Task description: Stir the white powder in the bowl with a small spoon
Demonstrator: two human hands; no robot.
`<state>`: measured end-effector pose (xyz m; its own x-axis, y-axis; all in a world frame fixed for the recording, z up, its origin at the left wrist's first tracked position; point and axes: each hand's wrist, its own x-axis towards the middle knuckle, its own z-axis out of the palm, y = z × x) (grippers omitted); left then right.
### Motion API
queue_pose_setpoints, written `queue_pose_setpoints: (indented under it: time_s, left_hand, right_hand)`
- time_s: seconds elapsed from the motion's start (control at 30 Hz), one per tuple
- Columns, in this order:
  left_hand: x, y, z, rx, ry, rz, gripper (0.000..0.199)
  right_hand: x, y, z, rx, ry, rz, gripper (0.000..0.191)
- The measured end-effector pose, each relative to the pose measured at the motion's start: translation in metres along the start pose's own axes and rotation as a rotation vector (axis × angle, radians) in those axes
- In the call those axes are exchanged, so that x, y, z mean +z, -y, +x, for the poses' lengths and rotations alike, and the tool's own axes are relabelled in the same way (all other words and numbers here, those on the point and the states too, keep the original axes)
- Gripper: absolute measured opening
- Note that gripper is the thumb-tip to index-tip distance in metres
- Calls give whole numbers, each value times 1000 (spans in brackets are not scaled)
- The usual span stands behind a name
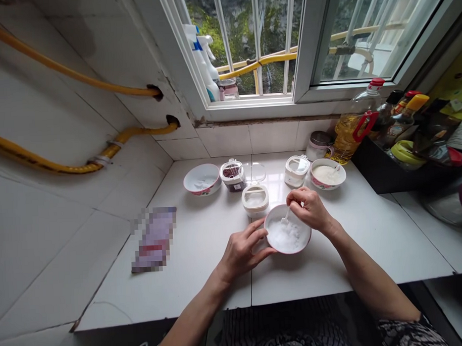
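Observation:
A bowl (271, 241) of white powder (288, 236) rests on the white tiled counter, near its front. My left hand (244, 249) grips its left rim between fingers and thumb. Over the far right rim, my right hand (307, 208) pinches a small white spoon (285, 220), whose tip touches the powder. Just behind the bowl stands a lidded white container (255, 200). Farther back are a container of dark red contents (232, 175) with its clear lid flipped open, and another white container (296, 171).
At the back left sits a bowl (202, 179) with a little white stuff; at the back right, a bowl of pale grains (328, 174). Behind it are a lidded jar (319, 145), an oil bottle (347, 133) and a black box (374, 163) of bottles. A blurred purple packet (155, 239) lies left.

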<state>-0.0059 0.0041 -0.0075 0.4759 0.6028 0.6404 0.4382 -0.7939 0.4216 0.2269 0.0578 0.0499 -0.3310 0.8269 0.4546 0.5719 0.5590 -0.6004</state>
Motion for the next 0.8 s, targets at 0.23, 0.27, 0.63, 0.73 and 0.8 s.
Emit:
queue_pose_setpoints:
  time_s: [0.23, 0.27, 0.63, 0.73, 0.8]
  left_hand:
    - [0, 0, 1, 15, -12, 13, 29]
    - [0, 0, 1, 15, -12, 15, 29]
    - [1, 0, 1, 16, -26, 15, 29]
    - [1, -1, 1, 17, -18, 21, 29]
    - [0, -1, 2, 12, -14, 28, 29]
  right_hand:
    - [4, 2, 0, -15, 12, 27, 19]
    - [5, 2, 0, -16, 19, 31, 19]
    - [1, 7, 3, 268, 34, 359, 16]
    - [1, 4, 5, 374, 24, 475, 15]
    - [2, 2, 6, 410, 10, 510, 14]
